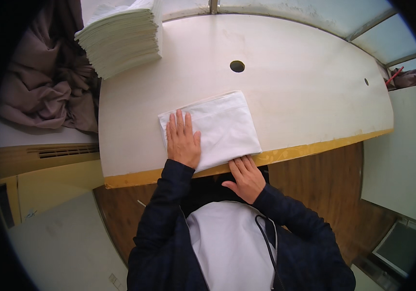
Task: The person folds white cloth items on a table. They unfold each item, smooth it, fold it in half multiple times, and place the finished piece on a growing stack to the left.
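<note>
A folded white cloth [222, 125] lies a little askew on the pale tabletop, close to its front edge. My left hand [183, 140] rests flat on the left part of the cloth, palm down, with its fingers pointing away from me. At the cloth's near right edge is my right hand [246, 176]; its fingertips touch the edge or reach just under it, and whether they pinch the cloth cannot be told. A tall stack of folded white cloths [124, 40] stands at the table's back left corner.
The table [302, 102] has a yellow front edge and a round hole [237, 66] towards the back. Bunched brown fabric [51, 83] lies to the left. Window panes line the back. A pale cabinet [398, 152] stands on the right, above a wood-look floor [317, 185].
</note>
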A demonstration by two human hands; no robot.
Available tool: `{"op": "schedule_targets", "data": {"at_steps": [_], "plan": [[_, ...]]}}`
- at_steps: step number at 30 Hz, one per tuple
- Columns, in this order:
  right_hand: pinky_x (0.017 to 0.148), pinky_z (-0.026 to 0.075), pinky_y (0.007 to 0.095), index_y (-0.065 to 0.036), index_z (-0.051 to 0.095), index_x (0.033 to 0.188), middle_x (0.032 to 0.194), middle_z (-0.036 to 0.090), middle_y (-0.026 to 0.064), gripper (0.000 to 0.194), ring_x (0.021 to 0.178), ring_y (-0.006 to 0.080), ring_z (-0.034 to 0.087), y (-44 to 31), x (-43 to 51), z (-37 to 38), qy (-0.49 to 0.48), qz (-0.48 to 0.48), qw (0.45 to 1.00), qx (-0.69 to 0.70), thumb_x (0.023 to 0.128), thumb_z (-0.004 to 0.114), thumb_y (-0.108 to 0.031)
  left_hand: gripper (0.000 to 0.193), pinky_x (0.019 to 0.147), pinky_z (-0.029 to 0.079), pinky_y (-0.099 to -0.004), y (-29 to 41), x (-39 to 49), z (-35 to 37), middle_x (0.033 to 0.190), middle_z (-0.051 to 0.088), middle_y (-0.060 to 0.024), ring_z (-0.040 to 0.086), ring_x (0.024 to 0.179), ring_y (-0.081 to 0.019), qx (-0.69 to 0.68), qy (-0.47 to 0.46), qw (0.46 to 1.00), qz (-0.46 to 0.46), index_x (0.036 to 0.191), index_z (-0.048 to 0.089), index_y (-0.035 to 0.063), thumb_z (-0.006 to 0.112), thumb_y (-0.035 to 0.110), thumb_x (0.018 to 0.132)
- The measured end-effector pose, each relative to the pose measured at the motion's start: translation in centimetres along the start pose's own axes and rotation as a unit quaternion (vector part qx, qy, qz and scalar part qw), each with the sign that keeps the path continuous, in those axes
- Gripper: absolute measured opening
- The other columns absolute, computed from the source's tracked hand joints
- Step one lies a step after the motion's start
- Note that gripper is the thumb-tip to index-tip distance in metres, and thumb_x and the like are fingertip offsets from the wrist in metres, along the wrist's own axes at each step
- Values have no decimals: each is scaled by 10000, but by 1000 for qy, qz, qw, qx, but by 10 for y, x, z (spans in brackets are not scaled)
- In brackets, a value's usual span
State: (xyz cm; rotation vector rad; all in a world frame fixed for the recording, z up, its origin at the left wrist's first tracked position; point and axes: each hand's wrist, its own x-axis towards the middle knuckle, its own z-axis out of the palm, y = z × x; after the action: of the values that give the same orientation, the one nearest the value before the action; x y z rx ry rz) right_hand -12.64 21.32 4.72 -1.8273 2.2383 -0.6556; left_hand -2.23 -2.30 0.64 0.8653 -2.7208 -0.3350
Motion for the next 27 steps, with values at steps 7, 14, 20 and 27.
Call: {"op": "schedule_targets", "data": {"at_steps": [7, 14, 20, 27], "plan": [[1109, 429, 503, 74, 643, 1274, 1255, 657, 267, 760, 1255, 445, 574, 12, 22, -3, -12, 73, 996, -46, 883, 755, -567, 641, 1306, 168, -522, 4, -1, 2, 1716, 272, -229, 229, 1589, -427, 14, 5, 1000, -15, 1622, 367, 16, 531, 294, 1068], [1030, 494, 503, -49, 731, 1209, 1226, 713, 190, 370, 1195, 425, 629, 29, 56, -4, 35, 152, 974, 165, 864, 755, -181, 655, 1307, 154, -536, 8, 0, 2, 1719, 261, -235, 212, 1593, -434, 6, -4, 1000, -14, 1632, 348, 13, 523, 301, 1070], [1087, 467, 506, -37, 716, 1246, 1296, 684, 202, 407, 1247, 436, 600, 34, 50, 20, 23, 41, 999, 6, 848, 717, -118, 670, 1310, 145, -533, 11, 0, 3, 1726, 243, -235, 196, 1598, -436, 14, -10, 1000, -15, 1639, 332, 11, 521, 307, 1069], [1198, 372, 494, -57, 593, 1441, 1499, 561, 214, 488, 1417, 411, 484, 50, 63, 41, 22, 41, 999, 7, 973, 572, -195, 682, 1311, 139, -530, 13, 0, 4, 1730, 227, -244, 185, 1604, -437, 15, -11, 1000, -14, 1632, 347, 6, 530, 327, 1058]]}}
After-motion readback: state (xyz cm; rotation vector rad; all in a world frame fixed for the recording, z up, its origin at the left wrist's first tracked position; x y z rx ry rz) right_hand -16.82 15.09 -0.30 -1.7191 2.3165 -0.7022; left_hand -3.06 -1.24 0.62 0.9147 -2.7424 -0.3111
